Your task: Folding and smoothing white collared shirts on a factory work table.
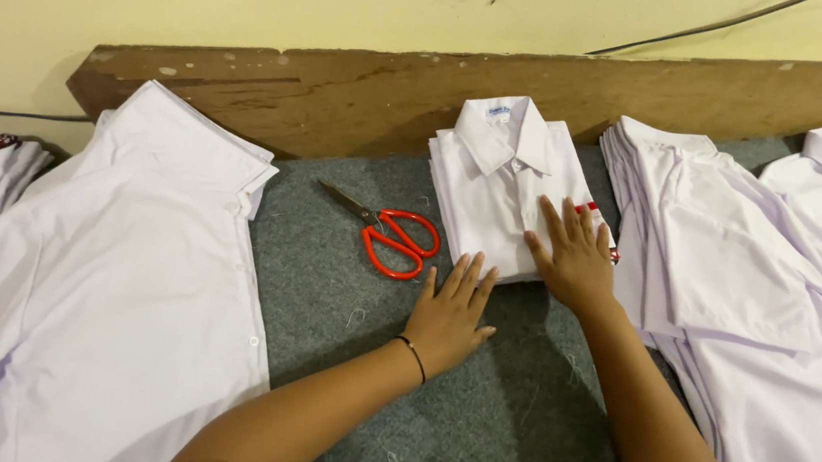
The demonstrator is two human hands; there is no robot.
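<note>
The folded white shirt (506, 185) lies finished on the grey counter (474, 408) by the backboard — collar up, edges squared. The right hand (577, 260) presses it flat, fingers spread; the left hand (448, 315) rests open at its lower edge, holding nothing. Red-handled scissors (391, 234) lie just left — unfolded shirts (105, 282) wait either side.

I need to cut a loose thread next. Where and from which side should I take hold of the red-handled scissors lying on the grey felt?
Grip the red-handled scissors by the loops, from the near right. The closed blades point away up-left, and the left hand lies flat just below them.
</note>
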